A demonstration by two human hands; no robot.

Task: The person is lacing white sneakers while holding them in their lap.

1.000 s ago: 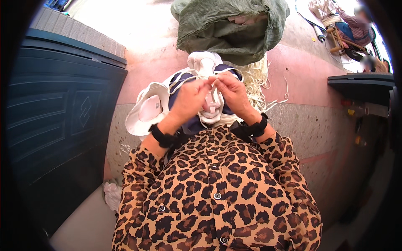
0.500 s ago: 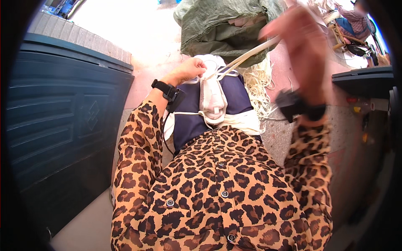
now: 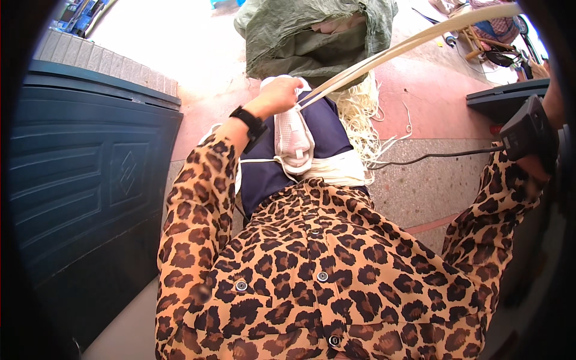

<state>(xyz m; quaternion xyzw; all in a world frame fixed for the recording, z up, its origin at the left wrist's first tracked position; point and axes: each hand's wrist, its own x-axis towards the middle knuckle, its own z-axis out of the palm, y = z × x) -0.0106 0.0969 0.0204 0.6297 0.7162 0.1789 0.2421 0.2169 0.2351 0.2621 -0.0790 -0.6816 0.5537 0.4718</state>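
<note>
A white and pale pink lace-up shoe [image 3: 293,141] lies on my lap, its heel toward me. My left hand [image 3: 279,96] is closed over the shoe's far part, near where the laces come out, and hides that part. Long cream shoelaces [image 3: 414,43] run taut from beneath its fingers up to the far right rim. My right arm reaches out to the right edge, where only the wrist end of my right hand [image 3: 555,99] shows. Its fingers are cut off by the dark rim, so their hold cannot be seen.
A green woven sack [image 3: 321,45] gapes open beyond my knees. Loose cream laces [image 3: 359,117] heap beside my right leg. A black cable [image 3: 441,157] runs to the device on my right wrist [image 3: 525,129]. A dark blue panelled door [image 3: 99,162] stands at left; another person sits far right.
My right hand has swung out to the right rim, and the laces have stretched into a long straight line. My left hand has moved farther over the shoe.
</note>
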